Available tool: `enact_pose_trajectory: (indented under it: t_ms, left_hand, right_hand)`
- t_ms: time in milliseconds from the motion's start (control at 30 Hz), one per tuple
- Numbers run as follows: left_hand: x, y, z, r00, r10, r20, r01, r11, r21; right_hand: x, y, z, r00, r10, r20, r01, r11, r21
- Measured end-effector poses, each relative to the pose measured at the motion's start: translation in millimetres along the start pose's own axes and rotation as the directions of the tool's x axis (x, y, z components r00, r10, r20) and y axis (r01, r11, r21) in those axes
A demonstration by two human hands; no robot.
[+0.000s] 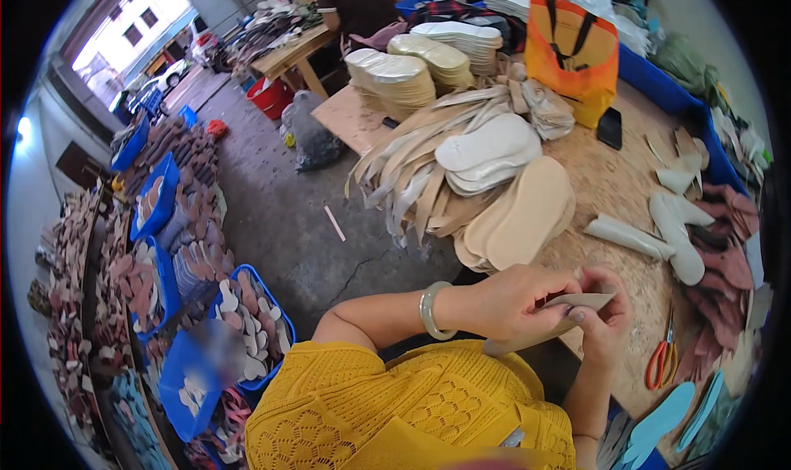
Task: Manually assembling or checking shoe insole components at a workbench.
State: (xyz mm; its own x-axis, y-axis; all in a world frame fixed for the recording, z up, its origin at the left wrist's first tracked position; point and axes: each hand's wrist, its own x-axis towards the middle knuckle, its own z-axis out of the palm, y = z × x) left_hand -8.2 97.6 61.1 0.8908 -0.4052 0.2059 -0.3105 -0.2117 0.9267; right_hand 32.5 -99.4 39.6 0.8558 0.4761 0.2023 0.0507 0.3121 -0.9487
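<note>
Close to my body, my left hand, with a pale bangle on the wrist, pinches a beige insole. My right hand grips the same piece near its end, thumbs close together. One end of the insole is bent up between my fingers; the rest slants down to the left, partly behind my left hand. Just beyond my hands lies a fanned stack of beige insoles on the wooden table. Paler insoles and a heap of beige strips lie behind it.
Orange-handled scissors lie right of my right hand, near turquoise insoles. A rolled pale sheet, a black phone and an orange bag are farther back. Blue bins of insoles line the left floor. Another person is behind.
</note>
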Motion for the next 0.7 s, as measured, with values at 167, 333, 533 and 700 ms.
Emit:
enact_pose_trajectory:
  t_ms: [167,333,533,700]
  left_hand:
    - [-20.7,-19.7,1.5,0.972,-0.031,-0.231,-0.003,0.990,-0.144]
    - [-46.8,-42.7,1.2,0.910,0.005,-0.414,-0.158,0.929,-0.335]
    - [-76.5,-59.8,-1.6,0.840,-0.071,-0.538,-0.123,0.941,-0.316]
    - [-83.8,-70.2,1.2,0.830,-0.081,-0.551,-0.140,0.927,-0.347]
  right_hand:
    - [21.7,20.9,10.1,0.943,-0.316,-0.105,0.265,0.903,-0.339]
    - [35.5,21.8,37.5,0.909,-0.347,0.230,0.413,0.687,-0.598]
    - [41.2,31.8,69.1,0.957,-0.211,0.200,0.289,0.761,-0.581]
    - [50.7,38.7,62.5,0.950,-0.251,0.187,0.309,0.848,-0.430]
